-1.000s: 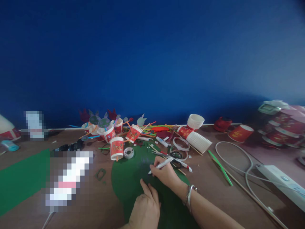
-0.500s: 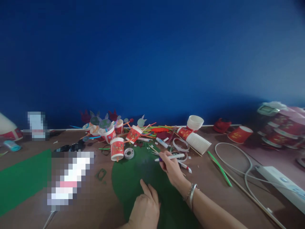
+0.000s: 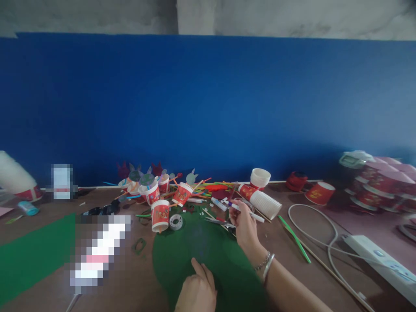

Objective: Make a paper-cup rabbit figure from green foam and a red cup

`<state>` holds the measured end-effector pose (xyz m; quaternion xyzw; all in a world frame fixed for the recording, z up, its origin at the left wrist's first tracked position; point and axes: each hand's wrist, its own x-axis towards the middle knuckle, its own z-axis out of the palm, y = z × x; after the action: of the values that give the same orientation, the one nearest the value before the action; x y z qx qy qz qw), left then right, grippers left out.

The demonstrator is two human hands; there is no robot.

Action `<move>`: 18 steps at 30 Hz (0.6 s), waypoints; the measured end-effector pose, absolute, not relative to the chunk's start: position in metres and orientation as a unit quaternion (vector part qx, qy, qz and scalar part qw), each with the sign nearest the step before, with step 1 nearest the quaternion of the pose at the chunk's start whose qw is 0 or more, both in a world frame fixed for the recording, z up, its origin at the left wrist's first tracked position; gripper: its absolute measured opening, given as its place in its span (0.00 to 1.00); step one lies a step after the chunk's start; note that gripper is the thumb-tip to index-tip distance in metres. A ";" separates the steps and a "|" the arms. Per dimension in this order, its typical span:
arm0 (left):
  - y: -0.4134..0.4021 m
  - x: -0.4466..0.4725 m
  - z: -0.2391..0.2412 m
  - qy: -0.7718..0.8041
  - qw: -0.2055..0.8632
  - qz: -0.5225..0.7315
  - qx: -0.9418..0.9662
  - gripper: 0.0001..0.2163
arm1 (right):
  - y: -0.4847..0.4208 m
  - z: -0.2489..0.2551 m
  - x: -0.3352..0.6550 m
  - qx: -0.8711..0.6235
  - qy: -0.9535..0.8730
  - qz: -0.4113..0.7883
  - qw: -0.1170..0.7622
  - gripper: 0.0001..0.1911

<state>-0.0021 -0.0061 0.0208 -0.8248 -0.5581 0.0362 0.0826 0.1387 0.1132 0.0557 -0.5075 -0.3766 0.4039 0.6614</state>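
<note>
My left hand lies flat on the green sheet, its index finger stretched out and nothing held. In my right hand is a white marker pen with a purple end, pinched between thumb and fingers above the far right part of the sheet. Scissors lie just left of the right hand, partly covered by it. At the far edge of the sheet are a roll of tape and a red and white paper cup, mouth facing down toward me.
Paper cups with paper animal shapes stand near the blue wall. A stack of cups lies on its side behind the right hand. Further right are a green strip, a looped cable and a power strip.
My right hand has shifted a little right with the marker pen, whose tilt has changed, away from the middle of the sheet. My left hand stays put. The view has tilted up.
</note>
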 end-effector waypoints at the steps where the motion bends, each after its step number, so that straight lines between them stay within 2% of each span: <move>1: -0.005 -0.002 0.024 -0.559 0.072 0.043 -0.825 0.18 | 0.114 0.057 0.142 -0.505 -0.379 0.403 0.662 0.14; 3: -0.001 -0.003 0.033 -0.560 0.038 0.056 -0.826 0.18 | 0.116 0.061 0.147 -0.492 -0.388 0.412 0.662 0.13; 7: 0.018 -0.007 0.062 -0.545 -0.033 0.057 -0.836 0.08 | 0.118 0.069 0.154 -0.473 -0.390 0.435 0.660 0.15; 9: 0.028 -0.009 0.073 -0.522 -0.023 0.046 -0.852 0.09 | 0.117 0.072 0.155 -0.481 -0.405 0.439 0.642 0.14; 14: 0.045 -0.013 0.073 -0.420 -0.043 -0.007 -0.906 0.12 | 0.117 0.072 0.153 -0.510 -0.503 0.453 0.531 0.11; 18: 0.062 -0.031 0.069 -0.480 -0.029 -0.064 -0.875 0.11 | 0.120 0.071 0.155 -0.522 -0.507 0.431 0.533 0.15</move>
<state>-0.0314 0.0616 0.0687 -0.8746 -0.4797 -0.0642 -0.0294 0.1546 0.1200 0.0714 -0.5223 -0.5074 0.4309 0.5330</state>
